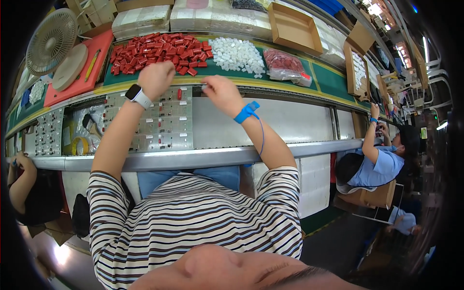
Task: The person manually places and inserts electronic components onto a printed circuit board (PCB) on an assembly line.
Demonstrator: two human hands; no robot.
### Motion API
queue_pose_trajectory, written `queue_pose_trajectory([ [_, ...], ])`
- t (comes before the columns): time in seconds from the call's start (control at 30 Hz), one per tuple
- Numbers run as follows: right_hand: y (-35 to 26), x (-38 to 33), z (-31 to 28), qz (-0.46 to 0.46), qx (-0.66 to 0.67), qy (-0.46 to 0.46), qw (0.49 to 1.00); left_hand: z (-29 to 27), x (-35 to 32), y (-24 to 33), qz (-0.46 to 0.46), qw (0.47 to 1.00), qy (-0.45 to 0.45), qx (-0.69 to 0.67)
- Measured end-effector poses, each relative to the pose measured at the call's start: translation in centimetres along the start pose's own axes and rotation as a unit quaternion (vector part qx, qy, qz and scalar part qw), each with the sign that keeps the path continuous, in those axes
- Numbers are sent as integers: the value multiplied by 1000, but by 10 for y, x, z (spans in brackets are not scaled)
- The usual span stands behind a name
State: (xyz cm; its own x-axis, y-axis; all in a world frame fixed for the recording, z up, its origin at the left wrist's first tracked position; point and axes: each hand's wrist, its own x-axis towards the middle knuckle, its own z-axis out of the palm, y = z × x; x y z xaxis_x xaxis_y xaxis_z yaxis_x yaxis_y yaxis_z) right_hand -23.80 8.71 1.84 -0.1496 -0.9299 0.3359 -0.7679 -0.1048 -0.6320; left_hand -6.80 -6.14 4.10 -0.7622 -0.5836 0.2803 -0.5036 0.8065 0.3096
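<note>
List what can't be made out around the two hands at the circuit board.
Head view only:
- Left hand: fingers curl away over the red parts; any grasp is hidden.
- Right hand: whatever its fingertips pinch is too small to tell.
- Circuit board: the left forearm covers part; its components are too small.

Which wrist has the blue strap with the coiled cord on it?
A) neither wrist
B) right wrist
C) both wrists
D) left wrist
B: the blue strap wraps the wrist of the right hand, while the left hand has a white-banded watch instead.
</note>
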Motion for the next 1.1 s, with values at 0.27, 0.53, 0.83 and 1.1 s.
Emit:
queue_pose_trajectory([
  [0.27, -11, -20, 29, -52, 11, -52, 997, 27, 12, -33, 39, 990, 32, 132],
  [0.53, -22, -21, 20, 39, 63, -108, 991, 4, -23, -2, 45, 980, 111, -156],
  [0.83, -18, -21, 27, -30, 42, -141, 989, -8, -64, 29, -120, 905, -2, -409],
  [1.1, -12, -24, 37, -101, -6, -121, 988, -6, -70, 27, -5, 952, -82, -295],
])
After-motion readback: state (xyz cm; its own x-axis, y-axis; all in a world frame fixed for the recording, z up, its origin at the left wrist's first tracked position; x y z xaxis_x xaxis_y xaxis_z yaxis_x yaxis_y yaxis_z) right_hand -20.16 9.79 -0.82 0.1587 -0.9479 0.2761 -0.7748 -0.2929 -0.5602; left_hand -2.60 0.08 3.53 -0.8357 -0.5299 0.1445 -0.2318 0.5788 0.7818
